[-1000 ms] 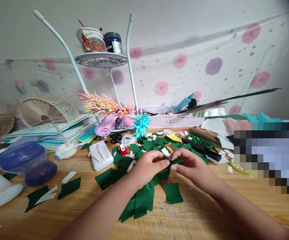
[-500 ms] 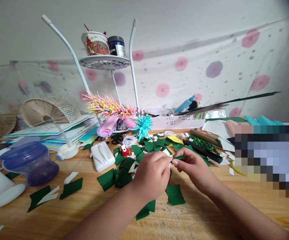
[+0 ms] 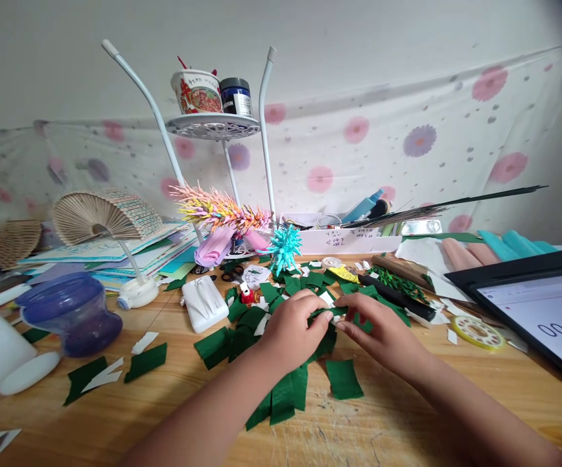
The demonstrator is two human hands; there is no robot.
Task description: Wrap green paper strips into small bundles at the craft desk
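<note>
My left hand is above the middle of the table, thumb and index finger closed on a narrow piece of green crepe paper. Just to its right, my right hand has its thumb and index finger apart, their tips close to the strip's end, with nothing visible between them. Beneath the left wrist, overlapping green paper pieces lie on the wood. A single green square is in front of the hands. More green and white scraps spread behind them. The left hand's lower fingers are hidden.
A turquoise spiky flower and a multicoloured one stand behind the scraps, by a white metal rack. A white case and a purple tub are on the left. On the right are a tape roll and a dark-framed screen.
My right hand's thumb and index finger have parted from their pinch. A green strip now shows at my left fingertips, and more green pieces are visible below that hand. The view has shifted slightly.
</note>
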